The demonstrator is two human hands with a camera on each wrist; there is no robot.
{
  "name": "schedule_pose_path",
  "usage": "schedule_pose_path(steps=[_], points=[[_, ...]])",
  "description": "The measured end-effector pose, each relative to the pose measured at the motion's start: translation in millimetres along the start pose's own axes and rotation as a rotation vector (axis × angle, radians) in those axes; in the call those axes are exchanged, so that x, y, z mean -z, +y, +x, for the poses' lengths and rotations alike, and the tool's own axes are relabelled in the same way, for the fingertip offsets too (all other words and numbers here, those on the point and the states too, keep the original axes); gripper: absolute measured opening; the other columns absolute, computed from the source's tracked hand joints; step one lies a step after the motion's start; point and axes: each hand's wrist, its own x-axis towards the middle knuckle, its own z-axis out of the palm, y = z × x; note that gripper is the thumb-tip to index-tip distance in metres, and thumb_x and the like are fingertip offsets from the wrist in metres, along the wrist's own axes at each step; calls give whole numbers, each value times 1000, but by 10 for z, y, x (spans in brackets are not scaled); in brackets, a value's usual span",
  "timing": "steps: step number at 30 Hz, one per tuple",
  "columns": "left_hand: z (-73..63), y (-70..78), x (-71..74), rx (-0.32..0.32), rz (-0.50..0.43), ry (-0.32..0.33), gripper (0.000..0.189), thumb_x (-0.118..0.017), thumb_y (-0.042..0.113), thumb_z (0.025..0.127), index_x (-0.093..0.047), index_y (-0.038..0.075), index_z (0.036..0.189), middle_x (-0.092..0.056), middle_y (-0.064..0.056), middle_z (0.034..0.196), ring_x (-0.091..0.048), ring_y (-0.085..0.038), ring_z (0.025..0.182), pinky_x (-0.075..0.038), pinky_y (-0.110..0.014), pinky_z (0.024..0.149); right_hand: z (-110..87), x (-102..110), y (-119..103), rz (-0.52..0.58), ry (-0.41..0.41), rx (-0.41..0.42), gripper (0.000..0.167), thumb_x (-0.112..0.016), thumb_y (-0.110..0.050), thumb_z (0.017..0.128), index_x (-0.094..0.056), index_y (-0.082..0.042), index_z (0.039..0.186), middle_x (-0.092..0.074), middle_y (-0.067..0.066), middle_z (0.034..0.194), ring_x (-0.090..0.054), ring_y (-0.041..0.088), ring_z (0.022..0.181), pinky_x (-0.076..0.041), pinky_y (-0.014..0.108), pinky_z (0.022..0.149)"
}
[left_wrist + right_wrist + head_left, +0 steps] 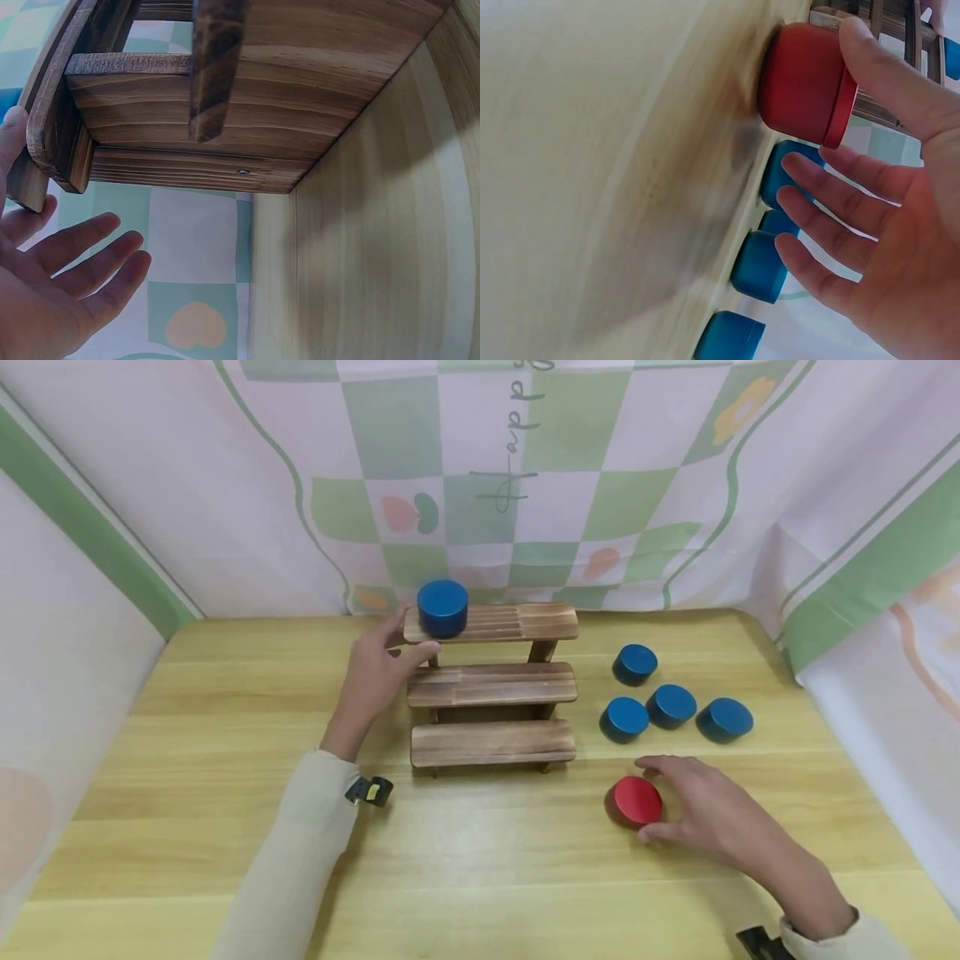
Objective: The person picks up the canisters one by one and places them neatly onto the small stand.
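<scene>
A three-tier wooden stand (491,745) stands on the table, with a blue round tin (442,608) at the left of its top tier. My left hand (375,668) pinches the left end of that tier between thumb and index finger; its other fingers (101,277) stretch out loosely below. Front right, a red round tin (636,802) with a lid stands upright on the table. Around it my right hand (716,814) is spread, thumb at the near side and index finger at the far side. A small gap shows by the index fingertip in the head view.
Several more blue tins (672,707) stand on the table right of the stand, beyond the red tin. A checked green and white cloth (480,510) hangs behind the table (487,868), and cloth also lines both sides. Each wrist wears a black band.
</scene>
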Motion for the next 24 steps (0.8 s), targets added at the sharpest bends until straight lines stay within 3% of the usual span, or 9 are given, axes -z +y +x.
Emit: schedule_pose_path(steps=[10, 24], points=[[-11, 16, -3, -6, 2, 0, 77, -76, 32, 91, -39, 5, 153, -48, -13, 149, -61, -28, 116, -52, -45, 95, -26, -33, 0, -13, 33, 31, 73, -94, -40, 65, -65, -1, 119, -66, 17, 117, -62, 38, 106, -54, 54, 86], [-7, 13, -7, -11, 18, 4, 77, -77, 33, 91, -39, 4, 152, -51, -16, 145, -62, -28, 114, -52, -45, 94, -58, -71, 19, 0, 60, 58, 70, -92, -37, 70, -63, -1, 123, -66, 17, 119, -63, 36, 107, -54, 53, 87]])
